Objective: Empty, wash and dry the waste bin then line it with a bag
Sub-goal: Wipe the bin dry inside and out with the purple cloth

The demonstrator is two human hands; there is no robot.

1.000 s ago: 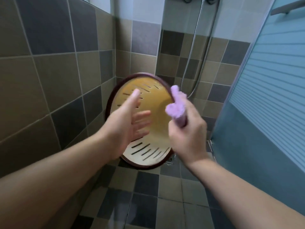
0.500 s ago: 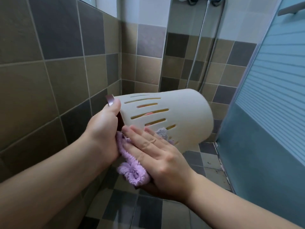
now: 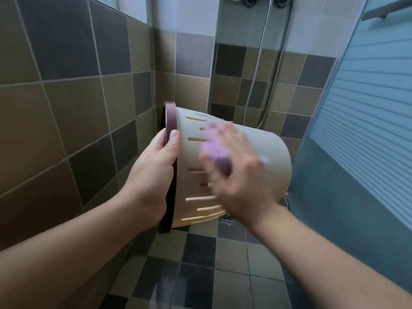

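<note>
Your left hand still grips the bin by its brown rim. Your blurred right hand, fingers fairly flat, has carried the purple cloth from the near underside up the slotted wall.

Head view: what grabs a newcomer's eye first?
The cream slotted waste bin, held on its side mid-frame in a tiled shower stall. The left hand has a grip on its dark maroon rim, while the blurred right hand presses a purple cloth to the bin's outer wall. A shower hose hangs behind.
</note>
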